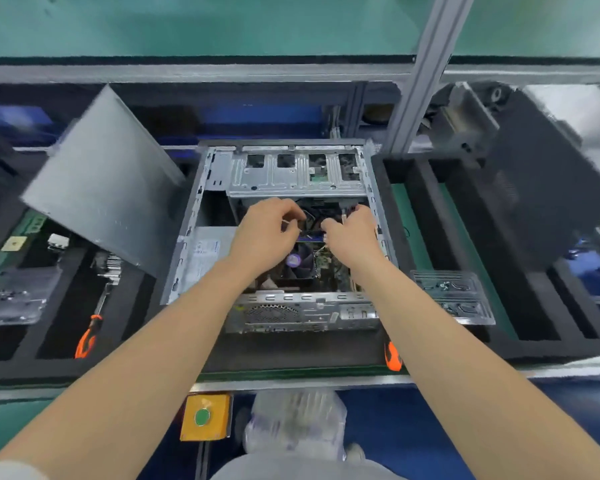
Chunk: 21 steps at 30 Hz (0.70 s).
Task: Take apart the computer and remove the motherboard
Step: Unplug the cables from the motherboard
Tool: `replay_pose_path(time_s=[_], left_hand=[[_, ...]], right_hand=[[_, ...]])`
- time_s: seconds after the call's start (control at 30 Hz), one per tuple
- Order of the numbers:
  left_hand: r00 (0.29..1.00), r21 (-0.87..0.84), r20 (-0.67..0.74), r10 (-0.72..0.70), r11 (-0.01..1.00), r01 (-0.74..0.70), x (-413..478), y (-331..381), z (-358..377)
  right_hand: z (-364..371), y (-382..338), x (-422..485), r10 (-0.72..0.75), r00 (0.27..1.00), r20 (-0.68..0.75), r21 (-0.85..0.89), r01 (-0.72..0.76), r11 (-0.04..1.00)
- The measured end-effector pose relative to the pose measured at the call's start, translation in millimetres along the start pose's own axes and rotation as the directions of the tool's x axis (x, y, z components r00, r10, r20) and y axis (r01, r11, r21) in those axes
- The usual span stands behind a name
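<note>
Single view, head-worn, wide-angle. Stood at the workbench [291,353] near edge, faced forward and steeply down. Open computer case [291,174] lay centred and near. Wearer's left forearm [136,358] and right forearm [465,358] entered from the bottom corners. Margins were bowed and blurred.

Electronics disassembly workstation, aluminium-framed bench [426,64], black foam sorting trays [430,237], orange-handled screwdriver [87,337], opened computer case [291,174]

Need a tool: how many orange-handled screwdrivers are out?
2. One screwdriver lies in the black tray left of the case; another's handle shows beside the right forearm. More may be hidden.
</note>
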<state>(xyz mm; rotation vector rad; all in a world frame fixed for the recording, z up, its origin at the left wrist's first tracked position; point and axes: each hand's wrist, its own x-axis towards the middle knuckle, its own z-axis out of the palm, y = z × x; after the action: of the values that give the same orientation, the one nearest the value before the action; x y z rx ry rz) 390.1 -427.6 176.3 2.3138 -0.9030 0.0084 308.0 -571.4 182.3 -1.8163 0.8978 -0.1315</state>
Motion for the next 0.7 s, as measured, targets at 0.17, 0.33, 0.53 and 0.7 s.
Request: replay_pose_path(time_s=[0.17, 0.33, 0.53, 0.7], left_hand=[[0.973, 0.030, 0.136, 0.186, 0.981, -0.192, 53.0, -16.2, 6.4], [0.905, -0.010, 0.210, 0.369, 0.927, -0.376, 104.0, -7.3, 23.1], [0.834, 0.145, 0.366, 0.413, 0.860, -0.490, 139.3, -4.8, 55.9], [0.813, 0.089, 0.434, 0.388, 0.880, -0.467, 144.5, -13.1, 59.9]], right_hand=[[13.3, -6.7, 18.0, 0.142, 0.983, -0.117, 0.137, -0.126, 0.982], [17.2, -19.3, 26.6, 0.244, 0.959, -0.141, 0.225, -0.209, 0.952], [13.0, -9.4, 30.3, 0.390, 0.916, -0.099, 0.359, -0.332, 0.872], [17.8, -0.3, 46.7, 0.445, 0.895, -0.027, 0.505, -0.372, 0.779]])
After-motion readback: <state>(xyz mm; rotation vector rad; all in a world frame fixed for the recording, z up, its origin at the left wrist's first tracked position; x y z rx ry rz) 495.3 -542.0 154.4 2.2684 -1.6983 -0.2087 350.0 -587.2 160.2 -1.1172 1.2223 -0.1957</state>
